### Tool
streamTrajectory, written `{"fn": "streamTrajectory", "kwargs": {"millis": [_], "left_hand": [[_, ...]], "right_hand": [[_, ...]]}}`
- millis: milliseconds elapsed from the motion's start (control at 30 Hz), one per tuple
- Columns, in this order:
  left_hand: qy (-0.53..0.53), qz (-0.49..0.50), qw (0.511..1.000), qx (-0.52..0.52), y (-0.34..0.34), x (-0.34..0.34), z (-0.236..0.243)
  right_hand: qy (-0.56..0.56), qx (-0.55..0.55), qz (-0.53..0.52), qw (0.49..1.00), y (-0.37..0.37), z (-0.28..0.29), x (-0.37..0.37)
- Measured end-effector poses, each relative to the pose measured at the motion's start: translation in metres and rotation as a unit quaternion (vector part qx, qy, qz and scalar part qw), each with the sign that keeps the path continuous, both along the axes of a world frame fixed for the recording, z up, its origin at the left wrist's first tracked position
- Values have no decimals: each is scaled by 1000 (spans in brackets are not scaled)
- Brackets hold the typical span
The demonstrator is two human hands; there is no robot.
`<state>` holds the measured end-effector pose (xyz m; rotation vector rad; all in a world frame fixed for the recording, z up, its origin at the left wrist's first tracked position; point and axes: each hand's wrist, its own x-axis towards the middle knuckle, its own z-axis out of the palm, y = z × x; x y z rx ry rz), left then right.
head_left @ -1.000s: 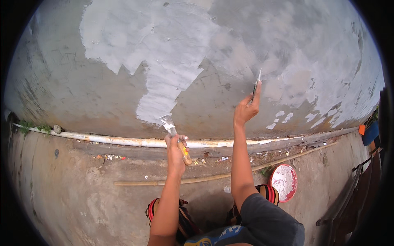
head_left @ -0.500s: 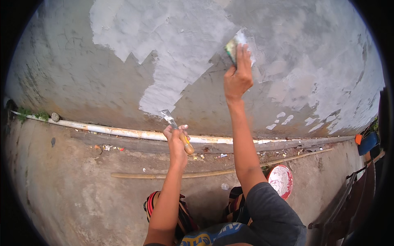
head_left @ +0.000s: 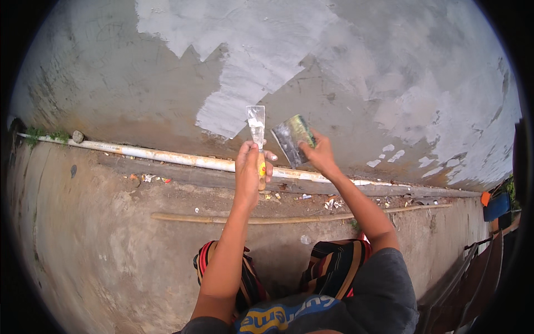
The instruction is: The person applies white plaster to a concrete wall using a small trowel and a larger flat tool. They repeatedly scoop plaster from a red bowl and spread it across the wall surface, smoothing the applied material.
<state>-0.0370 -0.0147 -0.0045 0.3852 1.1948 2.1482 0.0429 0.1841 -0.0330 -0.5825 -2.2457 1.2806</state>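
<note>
My left hand [head_left: 248, 168] is closed round the wooden handle of a putty knife [head_left: 256, 125], its blade upright with white putty on it. In my right hand [head_left: 321, 153] is a thin, flat rectangular spreader [head_left: 292, 139], dark and smeared on one part, green and yellow near my fingers. The spreader is tilted just right of the knife blade, with a small gap between them. Behind both tools rises a grey wall [head_left: 150, 106], partly coated with whitish putty [head_left: 239, 83] in jagged-edged patches.
A white pipe [head_left: 189, 158] runs along the wall's foot, with a stone [head_left: 78, 136] by its left end. On the ground lie a long bamboo pole [head_left: 267, 220] and scattered litter [head_left: 332, 204]. A blue container [head_left: 497, 207] stands far right. Little shows of the red bucket behind my right arm.
My right hand has come down and left off the wall with the spreader, beside the knife. My left hand has risen slightly rightward, turning the blade upright. My right arm now mostly covers the bucket.
</note>
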Motion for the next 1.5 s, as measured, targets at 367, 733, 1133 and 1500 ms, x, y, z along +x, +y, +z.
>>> {"fn": "streamTrajectory", "kwargs": {"millis": [367,733,1133,1500], "left_hand": [[99,-26,994,-43,38,51,-19],[154,-7,988,9,49,66,-33],[485,99,860,-124,49,66,-31],[383,55,916,-110,47,60,-40]], "right_hand": [[166,-464,-33,869,-36,43,74],[189,-529,-49,826,-55,49,72],[187,-510,-94,834,-74,60,61],[160,-489,-100,852,-69,48,64]]}}
